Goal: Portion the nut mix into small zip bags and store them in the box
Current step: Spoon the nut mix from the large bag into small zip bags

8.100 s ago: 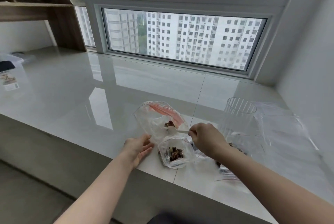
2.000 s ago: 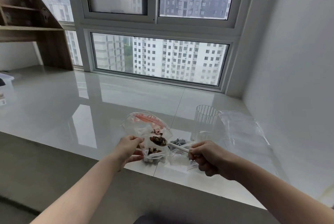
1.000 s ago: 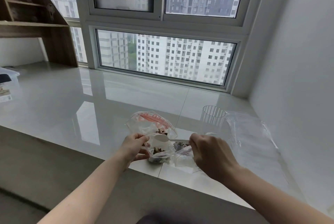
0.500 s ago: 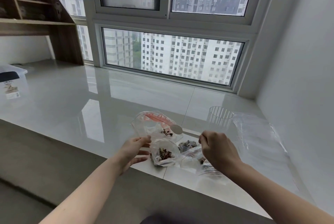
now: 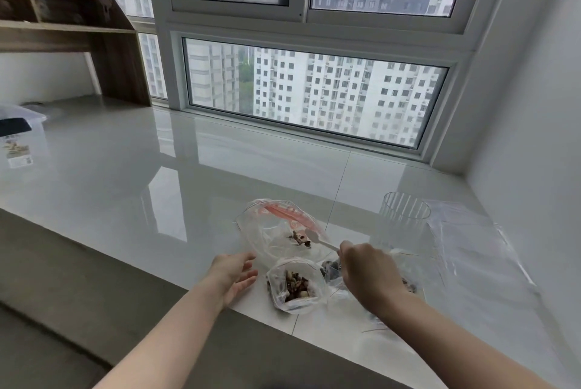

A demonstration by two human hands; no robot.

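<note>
Right hand (image 5: 369, 278) grips a spoon (image 5: 317, 239) in the big bag (image 5: 276, 231); left hand (image 5: 234, 275) open beside the unheld small bag (image 5: 295, 285) at the sill's front edge, which may tip and spill nuts

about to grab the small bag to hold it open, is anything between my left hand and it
Nothing visible. The left hand is open on the counter just left of the small zip bag, with only bare counter between them. The big bag and the right hand with the spoon lie off that path.
</note>
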